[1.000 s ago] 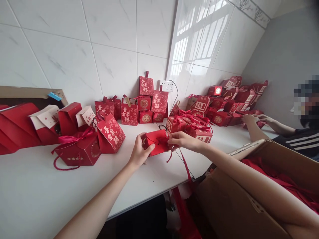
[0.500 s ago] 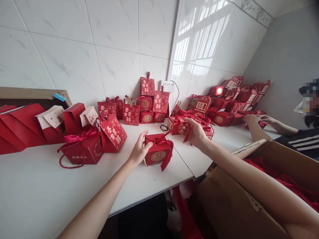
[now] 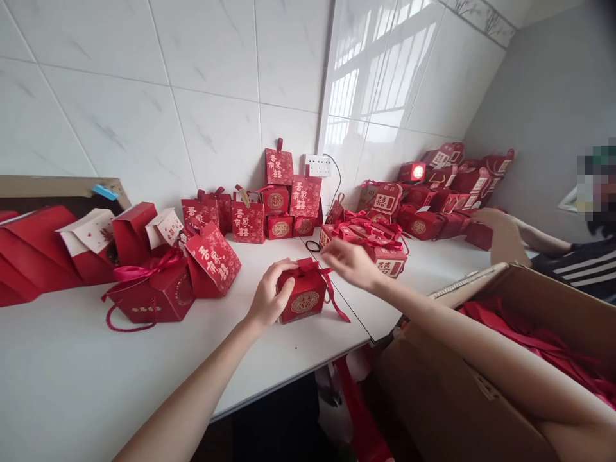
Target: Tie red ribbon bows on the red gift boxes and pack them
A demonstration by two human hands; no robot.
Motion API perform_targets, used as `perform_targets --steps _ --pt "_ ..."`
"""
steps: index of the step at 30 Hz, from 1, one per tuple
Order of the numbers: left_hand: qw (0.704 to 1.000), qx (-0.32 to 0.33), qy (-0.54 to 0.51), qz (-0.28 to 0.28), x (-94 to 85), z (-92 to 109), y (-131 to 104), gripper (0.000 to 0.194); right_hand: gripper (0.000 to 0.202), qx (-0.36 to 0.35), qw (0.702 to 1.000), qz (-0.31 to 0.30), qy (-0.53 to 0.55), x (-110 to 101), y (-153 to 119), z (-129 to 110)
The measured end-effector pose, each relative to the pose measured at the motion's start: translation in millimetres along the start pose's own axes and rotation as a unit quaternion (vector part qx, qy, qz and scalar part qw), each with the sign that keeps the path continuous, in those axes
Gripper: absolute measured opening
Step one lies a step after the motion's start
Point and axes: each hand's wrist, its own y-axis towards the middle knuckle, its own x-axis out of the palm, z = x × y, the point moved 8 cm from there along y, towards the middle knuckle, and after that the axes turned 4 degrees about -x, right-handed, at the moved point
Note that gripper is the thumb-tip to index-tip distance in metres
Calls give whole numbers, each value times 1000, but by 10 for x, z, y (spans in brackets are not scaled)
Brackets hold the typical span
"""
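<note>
Here the left hand wraps the red gift box near the table's front edge, while the right hand, fingers loosely spread, pinches its ribbon above. Best keep the box steady and draw the ribbon evenly, I'd judge.

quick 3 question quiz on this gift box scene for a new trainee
1. True or false: the left hand rests on the small red gift box standing on the white table.
2. Which lies at the person's right side: A a cardboard carton with red ribbons, B a metal bucket, C a stack of plates?
3. Fill in: the right hand is at the box's red ____.

Key: 1 true; 2 A; 3 ribbon.
</note>
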Motion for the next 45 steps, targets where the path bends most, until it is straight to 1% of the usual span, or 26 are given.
perform_targets --steps 1,2,5,8,10,12,13,15,16,17,19,20,21,22,23,25,27,29,31,34,37,39,41,42,43,45 --pt "1000 1 3 -2 8 -6 -1 23 15 34 997 -67 2 141 -5 60" --pt "1000 3 5 -3 13 -10 -2 23 20 66 992 -110 11 237 -16 122" --pt "1000 8 6 -6 21 -14 -4 24 21 138 971 -187 52 378 -74 277" --pt "1000 4 3 -9 28 -20 -7 25 18 166 957 -224 79 339 -125 331" --pt "1000 -6 -5 -10 32 -32 -8 26 20 173 948 -250 91 277 -112 287" --pt "999 -19 -26 -11 39 -55 -12 29 27 159 941 -288 81 235 -36 133" --pt "999 -26 -43 -8 39 -71 -17 32 29 146 937 -311 69 233 21 10" --pt "995 -46 -84 5 33 -121 -32 43 31 102 934 -336 66 244 179 -338" --pt "993 -61 -104 12 31 -158 -41 49 33 71 935 -332 99 248 275 -563" --pt "989 -80 -123 16 37 -201 -51 54 36 33 938 -305 161 222 386 -805" --pt "981 -119 -155 6 79 -286 -67 58 41 -29 927 -263 267 167 543 -1186" --pt "977 -134 -166 -1 102 -317 -71 57 42 -42 922 -248 296 151 588 -1278" --pt "975 -140 -174 -8 122 -334 -73 56 42 -39 922 -242 300 161 606 -1291" --pt "973 -141 -180 -13 136 -340 -71 56 40 -22 929 -239 281 193 601 -1220" --pt "973 -137 -183 -13 143 -342 -68 56 36 3 943 -232 239 231 575 -1081" --pt "976 -129 -177 -4 135 -346 -62 56 28 57 972 -205 97 296 470 -674" --pt "978 -131 -164 8 119 -371 -64 56 23 92 982 -158 -53 304 332 -266" --pt "977 -144 -157 11 113 -404 -72 58 24 121 978 -139 -96 337 189 43" --pt "973 -161 -163 0 126 -426 -79 60 29 150 975 -151 -71 394 87 235" --pt "968 -190 -162 7 103 -450 -64 56 34 178 968 -178 -21 434 36 320" --pt "970 -222 -89 41 -20 -479 -5 47 38 197 958 -203 36 439 24 320" --pt "971 -235 -37 35 -132 -474 59 43 41 206 948 -223 90 461 1 324" --pt "963 -268 -10 -24 -231 -491 105 40 44 202 940 -239 135 482 -18 328" --pt "951 -301 -1 -69 -277 -518 101 40 47 199 938 -243 145 485 -23 335" --pt "930 -348 9 -116 -330 -560 69 41 49 199 938 -241 146 480 -25 350" --pt "897 -411 1 -162 -474 -595 22 48 54 213 941 -233 125 459 -28 397"
